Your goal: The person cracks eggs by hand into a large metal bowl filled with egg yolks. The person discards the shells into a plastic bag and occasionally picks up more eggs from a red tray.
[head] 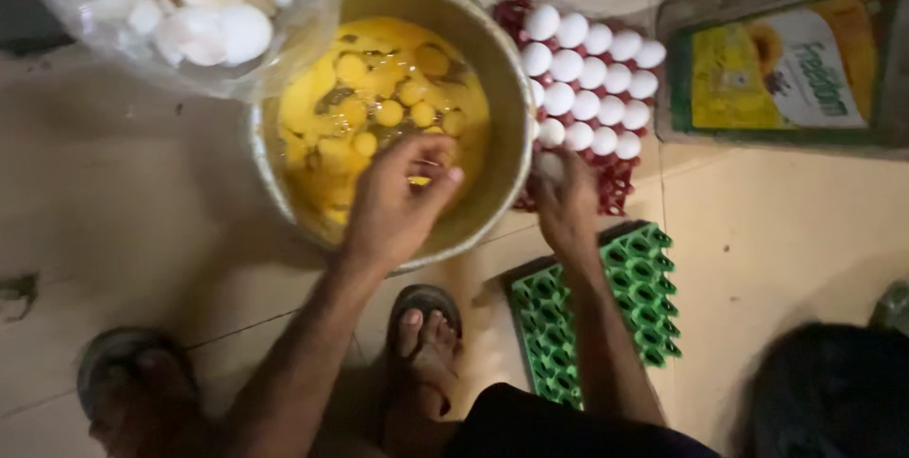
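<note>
A large metal pot (516, 89) on the floor holds many broken yolks and egg liquid (379, 89). My left hand (398, 202) hovers over the pot's near side, fingers pinched on what looks like a pale piece of eggshell (428, 164). My right hand (568, 207) is at the near edge of a red egg tray (615, 179), to the right of the pot. It is closed around a white egg (549, 166). Several whole white eggs (592, 79) fill the far rows of that tray.
An empty green egg tray (606, 306) lies below the red one. A clear plastic bag of empty shells (189, 13) sits at the top left against the pot. A yellow and green flat package (781, 65) lies at the top right. My sandalled feet (426, 335) are near the pot.
</note>
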